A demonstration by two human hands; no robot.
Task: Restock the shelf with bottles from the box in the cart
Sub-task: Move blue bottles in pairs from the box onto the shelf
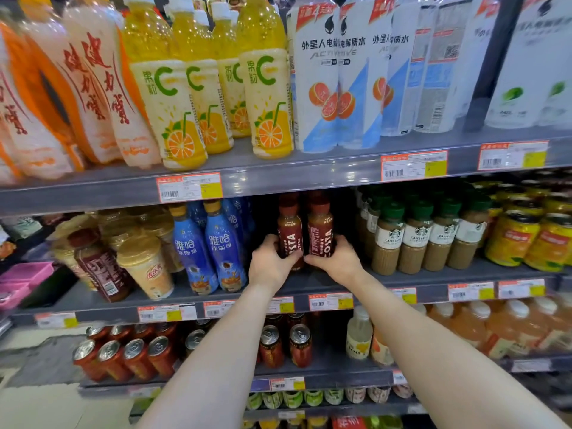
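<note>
Both grips are clamped on bottles. The left grip (pixel 272 263), a bare hand, curls its fingers round the lower part of the left Costa bottle (pixel 289 232). The right grip (pixel 338 261) curls in the same way round the lower part of the right Costa bottle (pixel 320 232). The thumbs meet, or nearly meet, at the near side between the two bottles. Both forearms reach in from the near edge.

The two brown bottles with dark red caps stand upright, just beside each other, on the middle shelf (pixel 433 278), a little back from its near edge. More red caps show dimly behind them, farther in.

Just left of the left grip stand the blue coffee bottles (pixel 223 246) with gold caps. Farther left is a milk tea cup (pixel 148 269) with a gold lid, and beside it a dark red bottle (pixel 102 267) that leans. To the right, across a dark gap, is a row of Starbucks bottles (pixel 414 243) with green caps. Yellow jars (pixel 510 239) follow at the far right.

On the upper shelf are orange juice bottles (pixel 268 103) and, to their right, white electrolyte water bottles (pixel 318 88). Orange price tags (pixel 188 187) line the shelf edges. On the lower shelf, red cans (pixel 136 357) stand at the left.
</note>
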